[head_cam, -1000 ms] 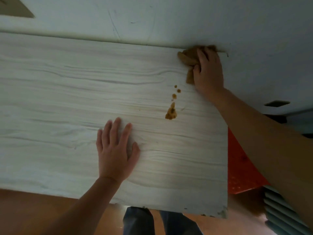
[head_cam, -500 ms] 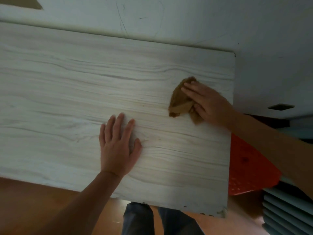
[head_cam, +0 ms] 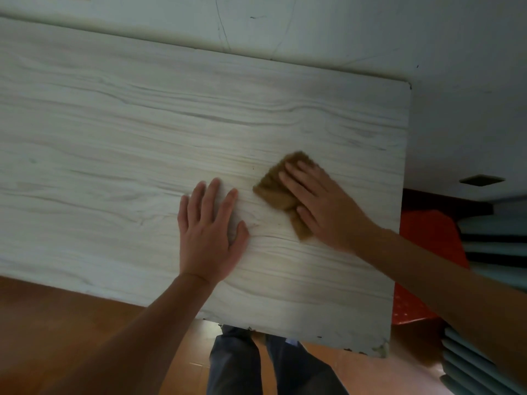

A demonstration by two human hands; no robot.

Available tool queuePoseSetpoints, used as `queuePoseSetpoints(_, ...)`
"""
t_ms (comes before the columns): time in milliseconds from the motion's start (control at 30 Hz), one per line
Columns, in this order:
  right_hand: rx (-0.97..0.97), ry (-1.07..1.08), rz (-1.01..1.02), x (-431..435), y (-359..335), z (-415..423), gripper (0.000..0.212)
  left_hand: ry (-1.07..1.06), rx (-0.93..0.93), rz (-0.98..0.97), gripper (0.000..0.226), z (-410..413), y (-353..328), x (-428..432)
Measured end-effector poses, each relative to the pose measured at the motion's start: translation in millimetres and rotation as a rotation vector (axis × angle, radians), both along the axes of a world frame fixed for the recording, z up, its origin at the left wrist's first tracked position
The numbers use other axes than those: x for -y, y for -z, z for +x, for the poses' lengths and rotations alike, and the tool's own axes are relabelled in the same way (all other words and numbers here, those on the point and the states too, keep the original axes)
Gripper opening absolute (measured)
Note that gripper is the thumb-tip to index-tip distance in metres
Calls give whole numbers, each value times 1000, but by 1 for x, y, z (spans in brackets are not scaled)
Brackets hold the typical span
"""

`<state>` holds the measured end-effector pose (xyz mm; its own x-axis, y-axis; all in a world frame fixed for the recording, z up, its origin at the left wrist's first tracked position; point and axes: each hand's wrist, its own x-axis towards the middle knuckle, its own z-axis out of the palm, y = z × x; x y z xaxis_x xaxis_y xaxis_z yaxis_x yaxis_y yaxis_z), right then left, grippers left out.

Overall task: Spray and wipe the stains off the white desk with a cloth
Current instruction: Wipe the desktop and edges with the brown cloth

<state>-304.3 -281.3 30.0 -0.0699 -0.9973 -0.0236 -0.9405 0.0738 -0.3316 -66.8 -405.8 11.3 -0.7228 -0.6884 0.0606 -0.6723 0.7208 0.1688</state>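
Note:
The white wood-grain desk [head_cam: 114, 143] fills most of the head view. A brown cloth [head_cam: 275, 186] lies flat on it, right of centre. My right hand [head_cam: 322, 203] presses on the cloth with straight fingers and covers its right part. My left hand [head_cam: 209, 232] rests flat on the bare desk just left of the cloth, fingers spread. Only a faint mark shows on the wood near the cloth; no brown blobs are visible. No spray bottle is in view.
A pale wall [head_cam: 342, 29] runs behind the desk. To the right stand an orange object [head_cam: 427, 246] and stacked grey-blue slats [head_cam: 484, 366]. Wooden floor [head_cam: 57, 323] and my legs [head_cam: 256, 366] show below the desk's front edge.
My right hand swept the cloth from the desk's far right corner down toward me over the brown stain blobs, which no longer show. My left hand stayed flat on the desk.

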Motion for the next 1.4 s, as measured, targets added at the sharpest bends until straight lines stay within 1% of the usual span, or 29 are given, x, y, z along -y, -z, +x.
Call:
queuePoseSetpoints(67, -20, -37, 26, -29, -1, -12, 57, 2, 1, 5, 62, 0, -1, 0)
queuePoseSetpoints(167, -31, 31, 48, -38, -3, -51, 57, -1, 2, 17, 62, -1, -3, -1)
queuePoseSetpoints(233, -11, 179, 35, -25, -4, -75, 57, -2, 2, 23, 63, -1, -5, -1)
queuePoseSetpoints(300, 6, 374, 6, 0, -3, -85, 58, -6, 7, 33, 63, -1, -7, -1)
queuePoseSetpoints(367, 4, 564, -6, 29, -1, -78, 57, -9, 17, 43, 62, -2, -8, -1)
queuePoseSetpoints(400, -1, 631, -1, 43, -1, -69, 58, -8, 19, 46, 62, -2, -8, -2)
queuePoseSetpoints(433, -5, 651, 5, 53, -1, -57, 61, -7, 20, 49, 62, -2, -8, -2)
queuePoseSetpoints(467, -7, 619, 6, 57, -1, -42, 63, -7, 19, 49, 62, -1, -8, -2)
queuePoseSetpoints(533, 0, 442, -8, 46, -1, -11, 68, -6, 15, 45, 61, -1, -7, -2)
queuePoseSetpoints(600, -10, 228, -3, 13, -1, 13, 68, -9, 14, 44, 61, -1, -7, -2)
queuePoseSetpoints(667, -38, 91, 35, -26, 0, 20, 65, -9, 11, 39, 61, -2, -7, -2)
queuePoseSetpoints(733, -48, 50, 53, -58, 0, 5, 61, -8, 8, 45, 61, -2, -8, -2)
queuePoseSetpoints(800, -62, 80, 57, -75, -2, -20, 58, -12, 12, 56, 61, -2, -8, -3)
queuePoseSetpoints(900, -60, 211, 60, -71, -3, -66, 56, -19, 14, 58, 61, -2, -9, -3)
queuePoseSetpoints(1033, -25, 531, 29, -12, -4, -118, 56, -10, 9, 51, 60, -2, -10, -4)
queuePoseSetpoints(1133, 6, 764, 7, 40, 0, -108, 57, -18, 5, 46, 60, -2, -9, -4)
queuePoseSetpoints(1167, 11, 787, 1, 50, 0, -94, 59, -16, 6, 43, 60, -2, -9, -4)
queuePoseSetpoints(1200, 10, 752, -12, 53, 0, -77, 60, -15, 10, 43, 60, -2, -10, -4)
queuePoseSetpoints(1267, -9, 560, -33, 43, 1, -39, 62, -16, 20, 40, 61, -2, -12, -4)
queuePoseSetpoints(1333, -9, 351, -29, 14, -1, -11, 61, -18, 28, 41, 61, -2, -13, -4)
queuePoseSetpoints(1400, 7, 214, -22, -19, -1, -4, 58, -23, 30, 47, 61, -3, -14, -5)
